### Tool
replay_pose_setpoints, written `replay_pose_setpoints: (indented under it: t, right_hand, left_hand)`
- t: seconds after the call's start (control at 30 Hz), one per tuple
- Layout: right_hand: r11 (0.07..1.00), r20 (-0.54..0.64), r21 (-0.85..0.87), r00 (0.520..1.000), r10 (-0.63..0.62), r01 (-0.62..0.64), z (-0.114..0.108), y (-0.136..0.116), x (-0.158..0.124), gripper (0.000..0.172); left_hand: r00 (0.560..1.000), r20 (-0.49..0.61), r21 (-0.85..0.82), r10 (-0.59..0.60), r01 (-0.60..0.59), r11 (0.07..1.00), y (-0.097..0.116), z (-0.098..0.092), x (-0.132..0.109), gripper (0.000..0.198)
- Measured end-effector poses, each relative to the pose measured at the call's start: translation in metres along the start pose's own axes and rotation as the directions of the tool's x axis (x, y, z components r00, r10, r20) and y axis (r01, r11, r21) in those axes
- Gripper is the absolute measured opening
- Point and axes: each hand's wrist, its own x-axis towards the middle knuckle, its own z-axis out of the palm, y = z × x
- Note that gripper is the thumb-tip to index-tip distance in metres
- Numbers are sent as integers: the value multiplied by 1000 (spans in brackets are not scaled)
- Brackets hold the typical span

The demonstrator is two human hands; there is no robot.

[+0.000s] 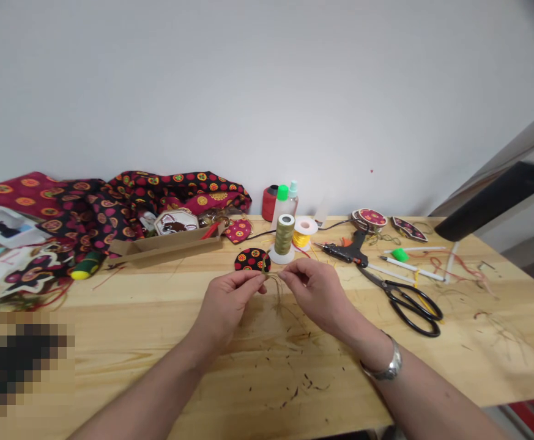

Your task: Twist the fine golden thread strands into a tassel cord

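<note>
Bare forearms [156, 385] enter from the lower edge, the right one bearing a silver bracelet [391, 362] at the wrist, and converge over a pale wooden table [166, 336]. Thumb and index finger of the left hand [224, 298] are pinched together on olive thread [278, 292]; the right hand [319, 296], just beside it, likewise has thumb and forefinger closed on the thread, whose loose strands hang between the two. Directly beyond the left fingertips lies a round, patterned fabric piece [248, 259], flat on the table, with thread across its right edge. Behind the hands, an olive spool [285, 235] stands upright beside a spool of yellow thread [305, 232]. To the right rest a black glue gun [348, 250] and, nearer, black-handled scissors [416, 305]. To the left, a shallow cardboard box [168, 247] sits before heaped patterned cloth [124, 201]. Small dark scraps [294, 391] are scattered between the forearms.
</note>
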Motion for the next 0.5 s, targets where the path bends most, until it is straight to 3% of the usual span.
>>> replay_pose_setpoints:
  t: [0.17, 0.37, 0.5]
  right_hand:
    - [966, 37, -96, 971, -236, 238, 5, -13, -13, 17]
    - [744, 126, -425, 847, -516, 516, 19, -10, -22, 17]
    - [661, 189, -478, 802, -567, 579, 22, -7, -23, 17]
  left_hand:
    - [999, 23, -120, -44, 46, 992, -2, 1, -1, 20]
    - [981, 143, -367, -128, 173, 914, -3, 1, -2, 14]
    - [948, 220, -453, -231, 309, 836, -3, 1, -1, 13]
